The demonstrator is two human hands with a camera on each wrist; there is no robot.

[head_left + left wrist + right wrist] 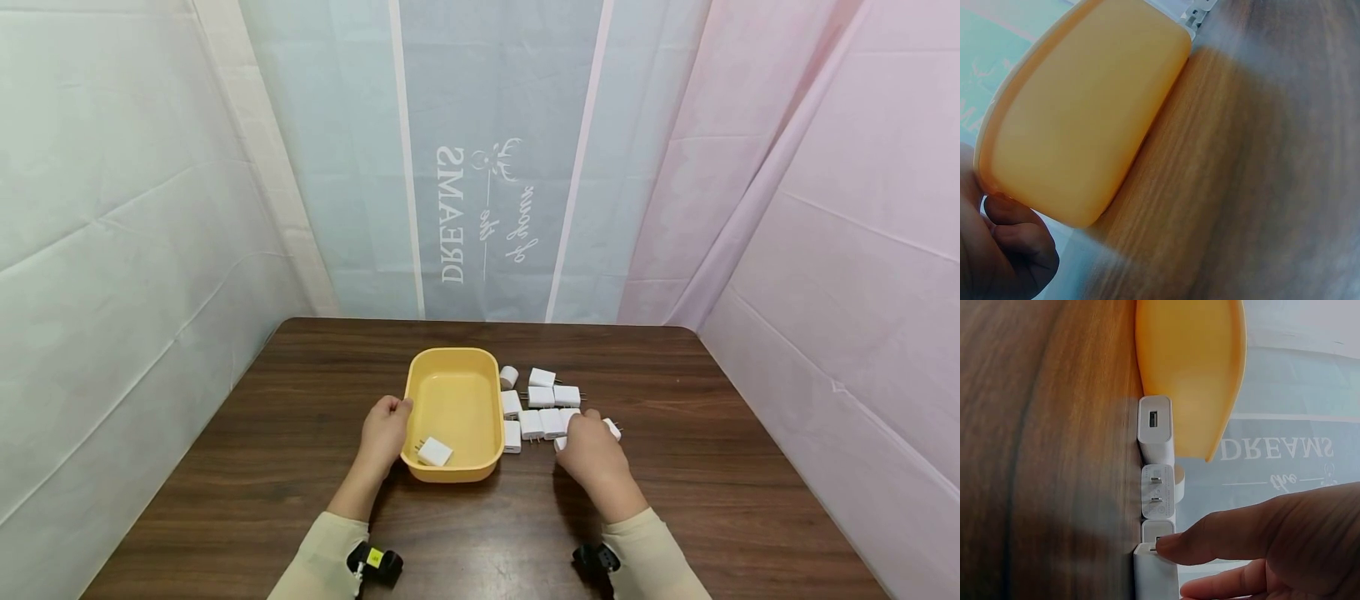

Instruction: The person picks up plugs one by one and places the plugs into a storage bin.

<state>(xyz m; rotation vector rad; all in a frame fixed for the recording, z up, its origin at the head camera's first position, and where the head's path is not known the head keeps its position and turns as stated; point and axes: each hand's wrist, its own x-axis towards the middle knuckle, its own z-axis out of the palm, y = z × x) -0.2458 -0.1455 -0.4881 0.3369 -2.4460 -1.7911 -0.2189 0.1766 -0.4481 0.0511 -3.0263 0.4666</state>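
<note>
the left hand (385,432) is pinching the left rim of the yellow tray (456,400), which is sitting near the far edge of the table (262,492). 1 white charger (435,452) is lying in its near-left corner; other chargers (552,422) are clustering beyond its right edge. the right hand (594,454) is thumbing 1; i cannot tell whether its fingers are gripping.

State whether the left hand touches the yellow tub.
Touching: the left wrist view shows the left hand pinching the yellow tub at its rim.
</note>
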